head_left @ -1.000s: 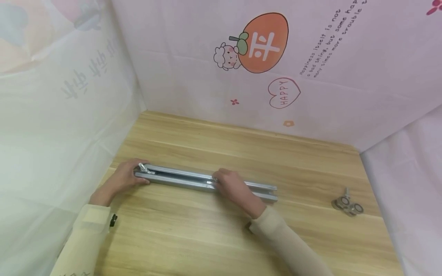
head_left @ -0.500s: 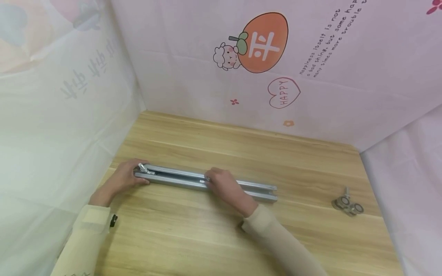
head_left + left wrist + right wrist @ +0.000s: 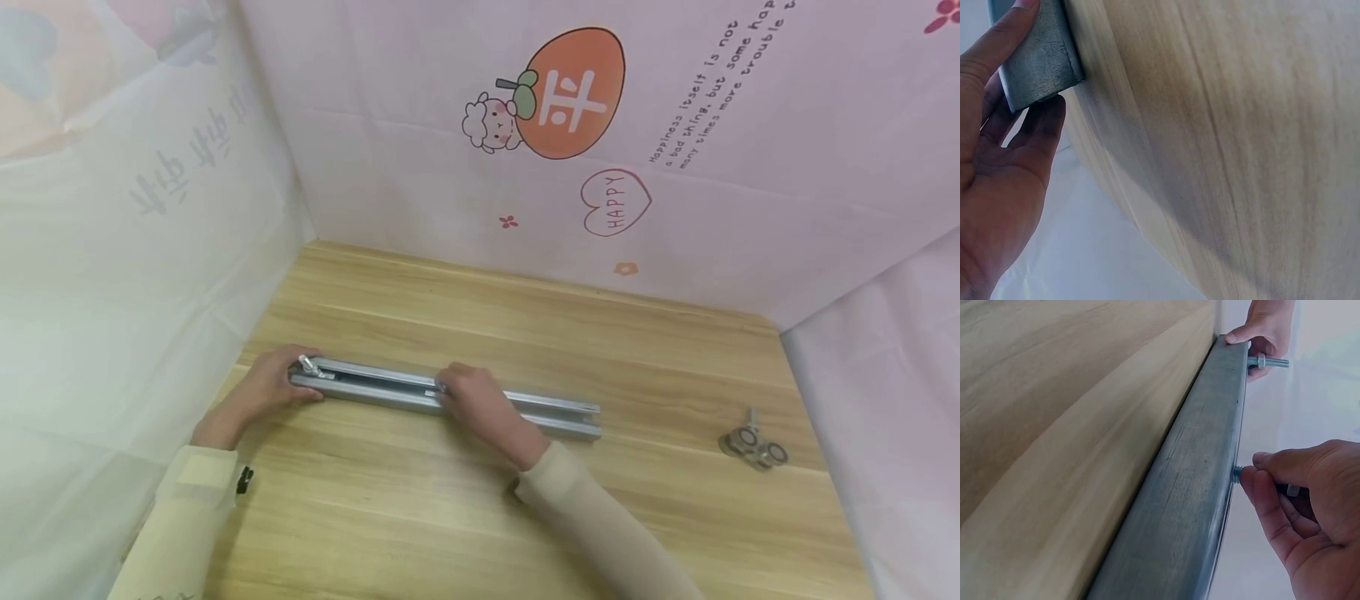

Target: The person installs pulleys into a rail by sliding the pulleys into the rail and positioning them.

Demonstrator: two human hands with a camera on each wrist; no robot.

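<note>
A galvanised metal channel (image 3: 375, 398) lies on the wooden table with its slot facing up. My left hand (image 3: 266, 385) grips its left end, thumb on the near wall and fingers at the far side and end. A threaded bolt with a nut (image 3: 308, 365) sticks up from the slot there. About midway along the channel, my right hand (image 3: 483, 407) pinches a second threaded bolt (image 3: 1236, 474) standing out of the slot. Whatever that bolt joins inside the channel is mostly hidden; a small metal edge shows left of the fingers in the head view.
A roller carriage (image 3: 753, 447) with several wheels and an upright bolt lies on the table to the right. Printed cloth walls (image 3: 420, 167) enclose the table (image 3: 360, 500) at the back and both sides.
My right hand has slid leftward along the channel, with the pinched bolt moving along the slot. My left hand and the channel have stayed in place.
</note>
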